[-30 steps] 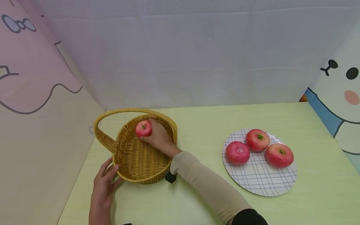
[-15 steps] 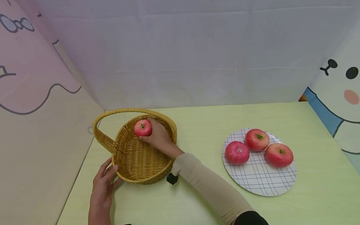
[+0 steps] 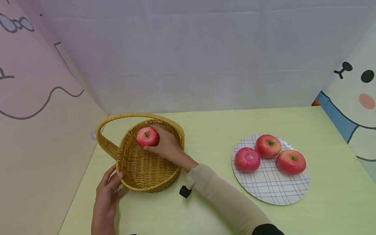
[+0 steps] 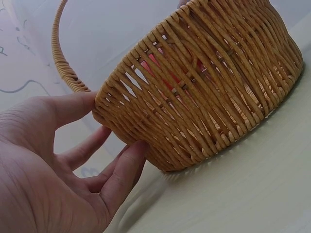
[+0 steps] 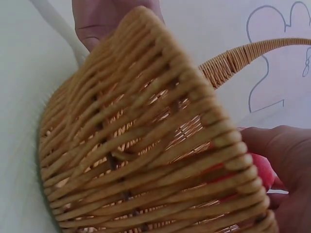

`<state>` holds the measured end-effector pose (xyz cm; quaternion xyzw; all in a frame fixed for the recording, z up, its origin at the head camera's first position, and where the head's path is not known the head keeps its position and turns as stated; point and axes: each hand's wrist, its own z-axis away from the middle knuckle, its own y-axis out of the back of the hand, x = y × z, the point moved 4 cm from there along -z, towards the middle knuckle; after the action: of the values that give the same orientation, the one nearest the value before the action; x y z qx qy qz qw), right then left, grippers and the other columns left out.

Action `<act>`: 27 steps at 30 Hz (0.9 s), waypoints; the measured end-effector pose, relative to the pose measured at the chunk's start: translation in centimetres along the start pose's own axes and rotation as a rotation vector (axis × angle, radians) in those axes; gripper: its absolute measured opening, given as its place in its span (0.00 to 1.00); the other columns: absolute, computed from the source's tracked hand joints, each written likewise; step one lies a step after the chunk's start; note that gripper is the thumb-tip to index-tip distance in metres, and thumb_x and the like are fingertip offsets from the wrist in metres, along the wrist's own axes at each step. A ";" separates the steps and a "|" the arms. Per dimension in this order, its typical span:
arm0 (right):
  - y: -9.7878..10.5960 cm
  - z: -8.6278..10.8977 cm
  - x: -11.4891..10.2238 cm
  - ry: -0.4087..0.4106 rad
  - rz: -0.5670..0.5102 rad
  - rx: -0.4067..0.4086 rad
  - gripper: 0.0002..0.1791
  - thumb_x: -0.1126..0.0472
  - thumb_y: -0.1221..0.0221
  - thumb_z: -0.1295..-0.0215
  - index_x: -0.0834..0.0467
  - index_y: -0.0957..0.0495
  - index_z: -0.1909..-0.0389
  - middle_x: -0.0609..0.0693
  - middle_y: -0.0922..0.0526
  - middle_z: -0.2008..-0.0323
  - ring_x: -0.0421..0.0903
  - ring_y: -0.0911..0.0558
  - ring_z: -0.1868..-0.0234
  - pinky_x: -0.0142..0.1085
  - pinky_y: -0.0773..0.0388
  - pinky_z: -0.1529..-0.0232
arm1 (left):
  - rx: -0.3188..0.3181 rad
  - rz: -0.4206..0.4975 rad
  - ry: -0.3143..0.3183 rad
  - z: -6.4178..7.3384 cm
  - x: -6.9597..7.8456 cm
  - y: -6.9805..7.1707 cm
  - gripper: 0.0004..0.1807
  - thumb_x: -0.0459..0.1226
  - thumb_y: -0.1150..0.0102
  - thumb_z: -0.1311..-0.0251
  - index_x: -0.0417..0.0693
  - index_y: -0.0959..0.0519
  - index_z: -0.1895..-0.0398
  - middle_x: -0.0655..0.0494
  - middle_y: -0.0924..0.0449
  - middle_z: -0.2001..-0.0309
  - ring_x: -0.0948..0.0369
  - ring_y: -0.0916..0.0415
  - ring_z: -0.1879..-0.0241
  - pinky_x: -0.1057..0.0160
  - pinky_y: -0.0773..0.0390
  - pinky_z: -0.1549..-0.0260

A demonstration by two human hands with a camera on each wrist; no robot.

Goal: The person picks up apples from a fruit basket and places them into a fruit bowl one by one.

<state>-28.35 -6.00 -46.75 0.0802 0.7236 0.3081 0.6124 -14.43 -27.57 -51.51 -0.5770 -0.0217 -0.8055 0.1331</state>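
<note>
A red apple (image 3: 147,137) is gripped by my right hand (image 3: 166,144) inside the round wicker basket (image 3: 150,166), above its woven floor. Thumb and fingers lie around the apple's right side, with its stem facing up. In the right wrist view, the basket wall (image 5: 131,136) hides much of the apple (image 5: 262,171) and part of the hand. My left hand (image 3: 108,194) holds the basket's near left side, fingertips at the rim and against the outer weave. The left wrist view shows those fingers (image 4: 124,170) on the wicker.
A round white plate (image 3: 273,189) with a blue grid stands to the right, bearing three apples: one at left (image 3: 247,160), one behind (image 3: 268,146) and one at right (image 3: 291,162). The basket's arched handle (image 3: 126,116) leans left. Printed cloth walls (image 3: 184,60) enclose the table.
My right hand and its apple have shifted slightly left and toward me, and the apple looks a little larger. The left hand keeps its hold on the basket.
</note>
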 end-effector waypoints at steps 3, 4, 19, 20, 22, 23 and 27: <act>0.1 0.8 -0.4 0.023 -0.022 -0.030 0.48 0.51 0.24 0.39 0.52 0.37 0.21 0.49 0.25 0.28 0.47 0.23 0.29 0.44 0.22 0.34 | 0.002 0.005 0.003 0.0 -0.1 0.1 0.30 0.40 0.45 0.22 0.52 0.39 0.21 0.75 0.17 0.48 0.72 0.18 0.48 0.67 0.16 0.55; 0.2 1.0 -0.6 0.031 -0.031 -0.037 0.48 0.51 0.24 0.39 0.52 0.37 0.21 0.49 0.26 0.27 0.47 0.24 0.29 0.44 0.22 0.34 | 0.004 0.008 0.004 0.0 -0.1 0.1 0.30 0.40 0.45 0.22 0.53 0.39 0.21 0.75 0.17 0.48 0.72 0.18 0.48 0.67 0.16 0.55; 2.4 4.2 -1.5 0.182 -0.050 -0.208 0.48 0.46 0.25 0.39 0.47 0.37 0.21 0.45 0.26 0.27 0.45 0.25 0.28 0.47 0.24 0.31 | 0.009 0.041 0.006 0.0 -0.1 0.0 0.28 0.40 0.43 0.23 0.54 0.35 0.23 0.74 0.16 0.49 0.71 0.17 0.49 0.67 0.16 0.55; 2.6 4.4 -1.6 0.191 -0.045 -0.216 0.48 0.46 0.25 0.39 0.47 0.37 0.21 0.45 0.26 0.27 0.45 0.25 0.28 0.48 0.24 0.31 | 0.010 0.040 0.007 0.0 -0.1 0.0 0.28 0.40 0.43 0.23 0.54 0.35 0.23 0.74 0.16 0.49 0.71 0.17 0.49 0.67 0.16 0.55; 3.1 4.6 -1.7 0.211 -0.029 -0.228 0.48 0.45 0.25 0.39 0.46 0.37 0.21 0.45 0.26 0.27 0.45 0.26 0.27 0.49 0.25 0.30 | 0.011 0.038 0.008 0.0 -0.1 0.0 0.28 0.40 0.43 0.23 0.54 0.35 0.23 0.75 0.16 0.49 0.71 0.17 0.49 0.67 0.16 0.55; 3.4 4.7 -1.8 0.221 -0.023 -0.233 0.48 0.44 0.25 0.40 0.46 0.37 0.21 0.44 0.26 0.27 0.45 0.26 0.27 0.49 0.25 0.30 | 0.011 0.038 0.010 -0.1 -0.1 0.0 0.28 0.40 0.43 0.23 0.54 0.35 0.23 0.75 0.16 0.49 0.71 0.17 0.50 0.67 0.16 0.55; 4.2 5.1 -2.0 0.266 -0.035 -0.267 0.48 0.46 0.25 0.40 0.46 0.37 0.21 0.45 0.27 0.26 0.45 0.25 0.27 0.49 0.26 0.29 | 0.020 0.042 0.024 -0.2 -0.1 0.1 0.29 0.40 0.43 0.23 0.55 0.35 0.23 0.75 0.16 0.50 0.72 0.17 0.50 0.67 0.16 0.56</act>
<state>-24.22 -1.83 -43.13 -0.0557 0.7522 0.3986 0.5216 -14.55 -27.66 -51.65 -0.5663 -0.0160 -0.8092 0.1559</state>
